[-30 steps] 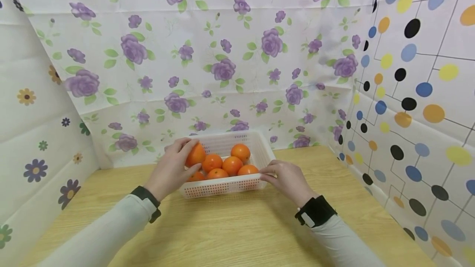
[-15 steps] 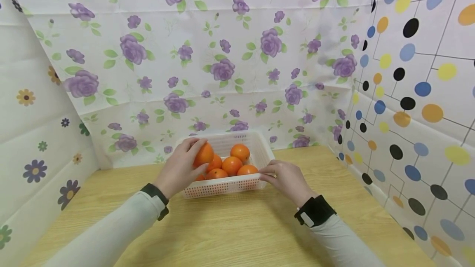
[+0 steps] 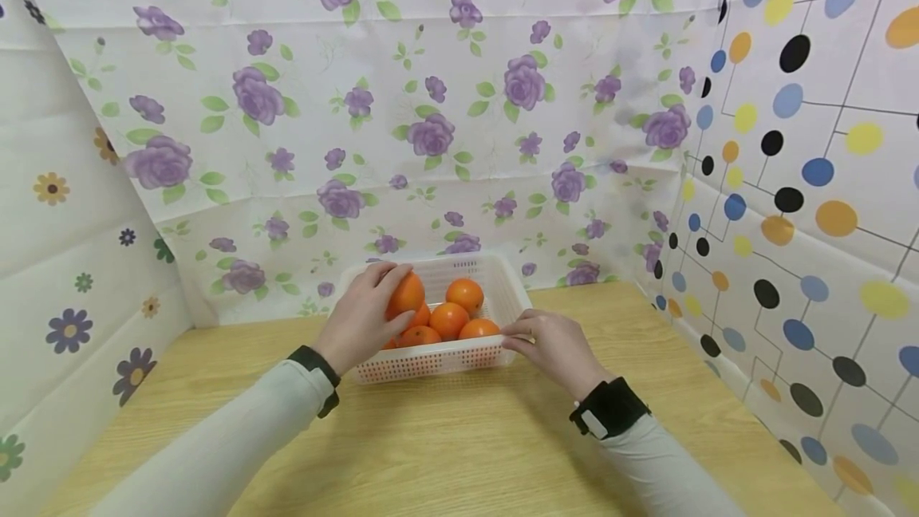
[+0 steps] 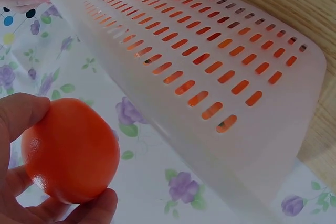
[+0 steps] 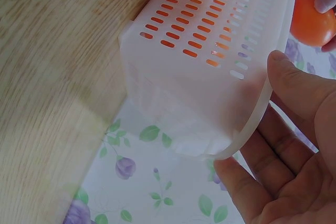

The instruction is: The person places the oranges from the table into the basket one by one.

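My left hand (image 3: pixel 364 313) holds a smooth, round orange (image 4: pixel 72 150) between thumb and fingers, above the left part of a white plastic basket (image 3: pixel 438 362). In the left wrist view the fruit is raised clear of the basket's rim. Several other oranges (image 3: pixel 448 321) lie inside the basket, some partly hidden behind the left hand and the one it holds. My right hand (image 3: pixel 558 351) grips the basket's front right corner. In the right wrist view its thumb (image 5: pixel 286 72) lies on the rim (image 5: pixel 257 116), with the fingers on the other side.
The basket stands near the back of a light wooden table (image 3: pixel 431 445). A sheet with purple flowers (image 3: pixel 431 134) hangs right behind it. Walls of patterned cloth rise at the left (image 3: pixel 79 262) and, with coloured dots, at the right (image 3: pixel 804 206).
My left hand has moved right with the orange, from the basket's left end further over the other fruit. My right hand has stayed at the front right corner.
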Tool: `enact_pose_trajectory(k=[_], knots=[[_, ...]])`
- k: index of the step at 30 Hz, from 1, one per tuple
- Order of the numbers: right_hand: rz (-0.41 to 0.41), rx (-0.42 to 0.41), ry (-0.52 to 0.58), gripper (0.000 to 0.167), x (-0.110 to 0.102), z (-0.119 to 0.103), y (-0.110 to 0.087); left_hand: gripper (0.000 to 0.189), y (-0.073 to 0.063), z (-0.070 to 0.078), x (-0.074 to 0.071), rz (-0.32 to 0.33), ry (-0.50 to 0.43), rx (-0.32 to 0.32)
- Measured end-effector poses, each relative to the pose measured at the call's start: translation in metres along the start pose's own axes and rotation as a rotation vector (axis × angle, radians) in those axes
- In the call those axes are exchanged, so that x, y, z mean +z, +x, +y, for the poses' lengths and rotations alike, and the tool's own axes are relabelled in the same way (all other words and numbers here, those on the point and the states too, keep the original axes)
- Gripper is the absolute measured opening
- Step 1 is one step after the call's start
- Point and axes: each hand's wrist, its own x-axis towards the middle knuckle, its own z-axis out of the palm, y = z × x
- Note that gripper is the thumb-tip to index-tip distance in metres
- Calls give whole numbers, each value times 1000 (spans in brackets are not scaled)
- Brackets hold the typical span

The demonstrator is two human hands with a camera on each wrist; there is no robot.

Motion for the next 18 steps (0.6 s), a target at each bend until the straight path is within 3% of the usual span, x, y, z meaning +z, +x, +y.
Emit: enact_pose_trajectory(k=[5, 18], knots=[[-1, 3, 1, 19, 0, 0, 0, 71, 7, 0, 3, -6, 7, -10], [-10, 18, 6, 19, 0, 1, 0, 71, 34, -1, 11, -104, 19, -96]])
